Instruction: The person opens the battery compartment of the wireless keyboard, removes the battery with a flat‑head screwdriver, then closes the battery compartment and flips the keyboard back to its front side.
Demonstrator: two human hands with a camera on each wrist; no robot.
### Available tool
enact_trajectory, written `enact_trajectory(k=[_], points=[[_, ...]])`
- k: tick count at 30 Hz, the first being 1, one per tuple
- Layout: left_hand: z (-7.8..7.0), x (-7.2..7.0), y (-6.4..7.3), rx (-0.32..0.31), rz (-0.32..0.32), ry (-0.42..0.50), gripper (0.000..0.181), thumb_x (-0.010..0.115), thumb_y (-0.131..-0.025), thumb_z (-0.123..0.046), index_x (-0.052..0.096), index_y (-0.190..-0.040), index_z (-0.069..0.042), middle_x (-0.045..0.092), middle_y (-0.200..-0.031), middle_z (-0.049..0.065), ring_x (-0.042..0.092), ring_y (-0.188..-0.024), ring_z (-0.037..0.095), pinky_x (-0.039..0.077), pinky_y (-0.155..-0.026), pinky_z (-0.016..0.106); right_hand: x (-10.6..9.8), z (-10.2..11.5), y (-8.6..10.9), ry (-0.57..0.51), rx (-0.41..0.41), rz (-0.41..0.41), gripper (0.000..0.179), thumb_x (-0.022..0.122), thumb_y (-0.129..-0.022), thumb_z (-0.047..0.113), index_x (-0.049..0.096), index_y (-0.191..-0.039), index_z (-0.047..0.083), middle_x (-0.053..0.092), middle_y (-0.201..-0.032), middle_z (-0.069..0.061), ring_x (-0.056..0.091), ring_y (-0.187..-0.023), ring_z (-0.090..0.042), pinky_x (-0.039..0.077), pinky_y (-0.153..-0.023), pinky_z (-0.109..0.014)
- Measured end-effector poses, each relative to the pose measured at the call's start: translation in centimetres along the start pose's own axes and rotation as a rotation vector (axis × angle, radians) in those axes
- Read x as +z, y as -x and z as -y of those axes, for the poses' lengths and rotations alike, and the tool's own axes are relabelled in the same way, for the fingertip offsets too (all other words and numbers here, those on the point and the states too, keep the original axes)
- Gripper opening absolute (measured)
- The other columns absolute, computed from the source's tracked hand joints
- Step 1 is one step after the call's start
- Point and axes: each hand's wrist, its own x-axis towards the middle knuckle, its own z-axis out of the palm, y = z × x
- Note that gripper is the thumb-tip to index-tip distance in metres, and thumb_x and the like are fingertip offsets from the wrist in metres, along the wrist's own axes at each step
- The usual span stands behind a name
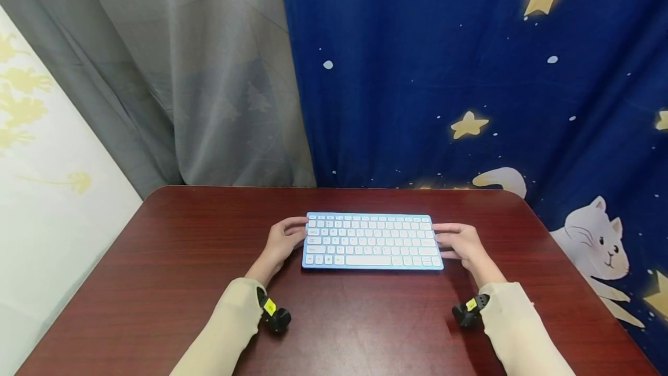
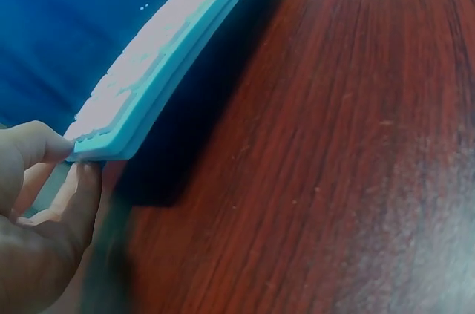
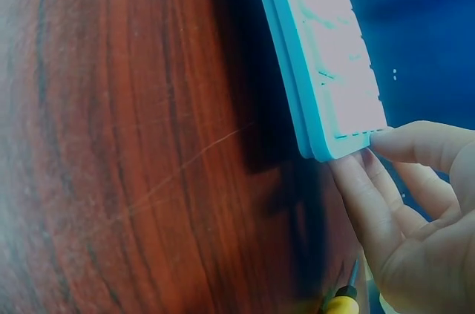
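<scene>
Two hands, left (image 1: 280,243) and right (image 1: 465,245), pinch a blue keyboard (image 1: 371,241), its bottom hidden, its letters too tiny to read.

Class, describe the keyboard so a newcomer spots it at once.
Find the dark red table before the starry blue curtain. There, the left hand and right hand pinch opposite ends of the compact keyboard. Its light blue frame and white keys set it apart from the black wrist cameras.

We see a smooth plastic keyboard (image 1: 373,241) and a glossy wood-grained table (image 1: 360,324). Matt cloth curtains (image 1: 376,86) hang beyond the table's far edge.
</scene>
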Motion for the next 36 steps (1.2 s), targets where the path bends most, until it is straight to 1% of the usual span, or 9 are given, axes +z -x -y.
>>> enact_trajectory(k=[5, 8, 15, 18, 22, 26, 30, 32, 36], points=[[-0.4, -0.2, 0.4, 0.012, 0.028, 0.005, 0.035, 0.055, -0.087, 0.003, 0.057, -0.12, -0.006, 0.064, -0.097, 0.015, 0.061, -0.083, 0.015, 0.05, -0.072, 0.029, -0.1, 0.2, 0.1, 0.014, 0.0, 0.0, 0.04, 0.059, -0.086, 0.006, 0.053, -0.124, -0.003, 0.066, -0.096, -0.013, 0.064, -0.077, -0.019, 0.053, -0.066, -0.036], [-0.6, -0.3, 0.5, 0.018, 0.052, 0.018, 0.038, 0.053, -0.087, 0.004, 0.055, -0.123, -0.008, 0.064, -0.098, 0.016, 0.06, -0.083, 0.016, 0.05, -0.072, 0.03, -0.1, 0.3, 0.2, 0.012, 0.001, 0.006, 0.04, 0.059, -0.086, 0.006, 0.053, -0.125, -0.002, 0.065, -0.098, -0.013, 0.064, -0.077, -0.019, 0.053, -0.066, -0.036], [-1.4, -0.5, 0.6, 0.001, 0.105, 0.049, 0.043, 0.049, -0.089, 0.001, 0.051, -0.129, -0.013, 0.063, -0.106, 0.016, 0.06, -0.089, 0.016, 0.05, -0.076, 0.031, -0.1, 0.8, 0.2, 0.001, 0.0, 0.011, 0.039, 0.06, -0.086, 0.006, 0.054, -0.124, -0.003, 0.066, -0.097, -0.013, 0.065, -0.077, -0.019, 0.053, -0.066, -0.036], [-1.7, -0.5, 0.6, -0.008, 0.134, 0.06, 0.044, 0.045, -0.09, 0.001, 0.047, -0.132, -0.013, 0.061, -0.11, 0.015, 0.059, -0.091, 0.017, 0.049, -0.077, 0.032, -0.1, 1.0, 0.2, 0.002, -0.007, 0.02, 0.04, 0.06, -0.086, 0.006, 0.053, -0.124, -0.004, 0.066, -0.096, -0.012, 0.065, -0.077, -0.02, 0.053, -0.066, -0.036], [-2.1, -0.6, 0.6, -0.02, 0.164, 0.075, 0.045, 0.043, -0.092, -0.001, 0.044, -0.135, -0.014, 0.06, -0.113, 0.016, 0.059, -0.088, 0.018, 0.051, -0.073, 0.032, -0.2, 1.3, 0.3, -0.002, -0.009, 0.023, 0.04, 0.06, -0.086, 0.005, 0.053, -0.124, -0.004, 0.066, -0.094, -0.011, 0.065, -0.077, -0.021, 0.053, -0.066, -0.036], [-2.3, -0.7, 0.7, -0.036, 0.183, 0.089, 0.044, 0.042, -0.093, -0.003, 0.042, -0.135, -0.018, 0.058, -0.113, 0.015, 0.06, -0.084, 0.019, 0.052, -0.068, 0.033, -0.3, 1.5, 0.3, -0.002, -0.018, 0.027, 0.04, 0.059, -0.086, 0.004, 0.053, -0.124, -0.004, 0.066, -0.093, -0.011, 0.065, -0.078, -0.022, 0.053, -0.067, -0.037], [-2.7, -0.8, 0.9, -0.031, 0.21, 0.122, 0.044, 0.039, -0.096, -0.006, 0.037, -0.138, -0.017, 0.053, -0.116, 0.016, 0.059, -0.088, 0.021, 0.052, -0.07, 0.038, -0.3, 1.6, 0.2, -0.006, -0.03, 0.039, 0.04, 0.059, -0.086, 0.004, 0.052, -0.125, -0.005, 0.067, -0.092, -0.01, 0.065, -0.076, -0.021, 0.053, -0.066, -0.037], [-2.8, -0.7, 0.9, -0.023, 0.212, 0.14, 0.044, 0.038, -0.096, -0.005, 0.036, -0.139, -0.016, 0.051, -0.115, 0.016, 0.058, -0.09, 0.021, 0.052, -0.07, 0.039, -0.3, 1.7, 0.3, -0.009, -0.034, 0.046, 0.041, 0.059, -0.086, 0.004, 0.052, -0.125, -0.006, 0.067, -0.091, -0.009, 0.065, -0.077, -0.022, 0.053, -0.066, -0.036], [-3.0, -0.6, 1.1, 0.005, 0.203, 0.177, 0.045, 0.035, -0.094, -0.002, 0.038, -0.137, -0.017, 0.052, -0.111, 0.015, 0.058, -0.088, 0.02, 0.052, -0.067, 0.039, -0.2, 1.8, 0.4, -0.016, -0.036, 0.059, 0.04, 0.059, -0.086, 0.003, 0.052, -0.125, -0.006, 0.067, -0.09, -0.008, 0.065, -0.079, -0.025, 0.053, -0.066, -0.036]])
